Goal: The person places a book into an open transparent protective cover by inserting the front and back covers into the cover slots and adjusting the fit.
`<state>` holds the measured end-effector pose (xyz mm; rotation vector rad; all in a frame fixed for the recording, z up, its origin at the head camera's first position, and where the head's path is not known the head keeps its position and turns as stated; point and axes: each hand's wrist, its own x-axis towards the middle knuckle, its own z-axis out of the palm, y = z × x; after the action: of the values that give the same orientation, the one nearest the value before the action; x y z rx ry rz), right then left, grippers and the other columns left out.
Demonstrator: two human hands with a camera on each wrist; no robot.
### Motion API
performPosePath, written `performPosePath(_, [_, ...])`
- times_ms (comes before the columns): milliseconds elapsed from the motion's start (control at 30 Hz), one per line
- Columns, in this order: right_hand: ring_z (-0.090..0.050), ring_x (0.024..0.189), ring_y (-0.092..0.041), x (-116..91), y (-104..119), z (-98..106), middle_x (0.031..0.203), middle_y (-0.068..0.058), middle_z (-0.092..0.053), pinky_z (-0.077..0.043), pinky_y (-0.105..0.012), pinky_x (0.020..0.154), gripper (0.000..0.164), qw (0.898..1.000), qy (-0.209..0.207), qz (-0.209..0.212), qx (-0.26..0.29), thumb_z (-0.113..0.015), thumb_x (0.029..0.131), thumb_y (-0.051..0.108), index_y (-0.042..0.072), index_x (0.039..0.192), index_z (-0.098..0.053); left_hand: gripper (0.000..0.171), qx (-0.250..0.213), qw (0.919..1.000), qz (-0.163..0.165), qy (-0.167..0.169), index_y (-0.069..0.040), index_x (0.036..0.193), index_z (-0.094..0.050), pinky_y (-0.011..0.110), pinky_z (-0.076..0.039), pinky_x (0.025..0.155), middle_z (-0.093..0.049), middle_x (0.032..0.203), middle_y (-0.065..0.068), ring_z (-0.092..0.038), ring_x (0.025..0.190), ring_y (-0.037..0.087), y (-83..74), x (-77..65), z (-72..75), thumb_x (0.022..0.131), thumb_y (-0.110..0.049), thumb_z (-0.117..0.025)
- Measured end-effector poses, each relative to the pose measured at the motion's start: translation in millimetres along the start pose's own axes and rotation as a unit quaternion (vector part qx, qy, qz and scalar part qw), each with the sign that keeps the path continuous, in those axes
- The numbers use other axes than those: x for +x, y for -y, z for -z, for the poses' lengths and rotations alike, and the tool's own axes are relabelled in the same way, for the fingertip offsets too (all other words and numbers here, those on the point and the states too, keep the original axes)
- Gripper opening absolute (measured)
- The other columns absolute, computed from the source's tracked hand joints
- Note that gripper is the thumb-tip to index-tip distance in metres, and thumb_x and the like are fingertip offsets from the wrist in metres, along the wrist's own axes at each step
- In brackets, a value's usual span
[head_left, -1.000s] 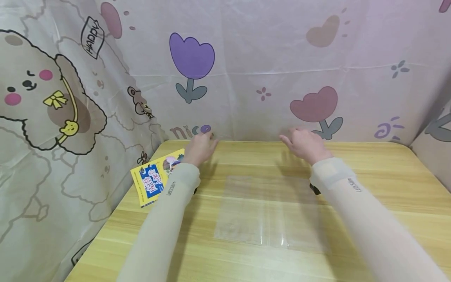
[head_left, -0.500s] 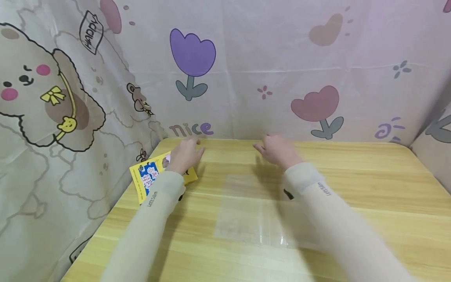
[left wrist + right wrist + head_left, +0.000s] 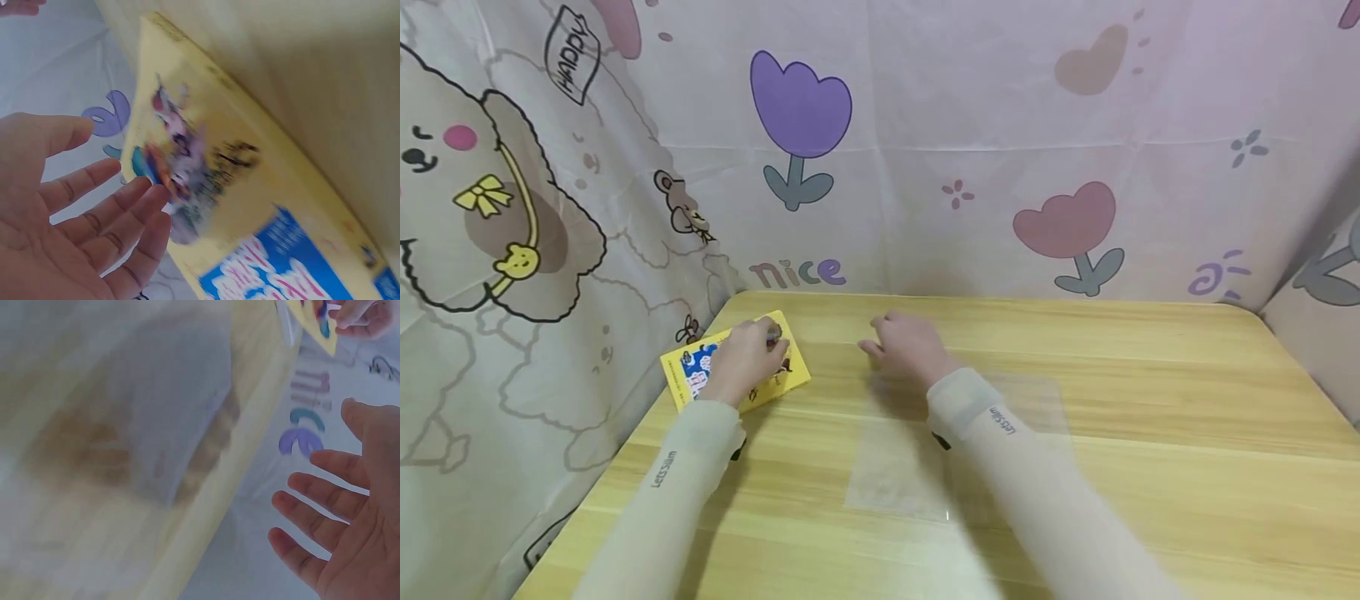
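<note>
A thick yellow book (image 3: 793,372) with a blue title panel and cartoon figures lies at the table's left side. My left hand (image 3: 747,360) is over it, hiding part of the cover. In the left wrist view the fingers (image 3: 94,219) are spread and slightly bent in front of the cover; whether they touch it I cannot tell. My right hand (image 3: 913,346) hovers to the right of the book, holding nothing, its fingers (image 3: 325,494) apart in the right wrist view. Below my right forearm lies a clear plastic sheet (image 3: 891,475), partly hidden by the sleeve.
The wooden table (image 3: 1180,400) meets a patterned cloth (image 3: 925,100) hanging along its back edge. Another patterned cloth (image 3: 617,317) hangs close by the book on the left. More table surface extends to the right of the sheet.
Both hands have moved left and closer to me. The left hand has come over the book, and the right hand has crossed above the plastic sheet. The head view has shifted slightly.
</note>
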<state>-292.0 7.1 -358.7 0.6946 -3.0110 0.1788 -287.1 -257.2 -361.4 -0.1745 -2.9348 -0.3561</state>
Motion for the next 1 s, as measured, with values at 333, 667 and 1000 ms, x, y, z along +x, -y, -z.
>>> performPosePath(333, [-0.057,0.108,-0.023,13,55,-20,0.126,-0.005,-0.058,-0.048,-0.043,0.088,0.048,0.998,0.024,0.056,-0.004,-0.044,0.1,0.046,0.015,0.136,-0.056,0.042,0.01,0.9997,0.007,0.022,-0.001,0.121,-0.06,0.044,-0.048,0.061,-0.061,0.106,0.019,-0.057,0.083,0.03,34.9,-28.1,12.1,0.095,-0.034,-0.058])
performPosePath(667, [-0.055,0.088,-0.015,22,114,-31,0.105,0.004,-0.057,-0.05,-0.035,0.074,0.043,0.994,0.042,0.083,-0.057,-0.051,0.096,0.051,0.021,0.125,-0.062,0.042,0.038,0.9964,0.061,0.044,0.002,0.116,-0.059,0.048,-0.044,0.062,-0.055,0.099,0.022,-0.052,0.081,0.034,58.8,-59.2,16.8,0.092,-0.033,-0.059])
performPosePath(1000, [-0.056,0.104,-0.018,16,141,-40,0.124,0.002,-0.059,-0.045,-0.038,0.086,0.048,0.992,0.084,0.062,-0.077,-0.052,0.094,0.053,0.021,0.128,-0.062,0.045,0.043,0.9945,0.083,0.046,0.005,0.113,-0.059,0.042,-0.042,0.06,-0.053,0.089,0.018,-0.05,0.076,0.03,73.9,-80.0,13.6,0.088,-0.033,-0.065])
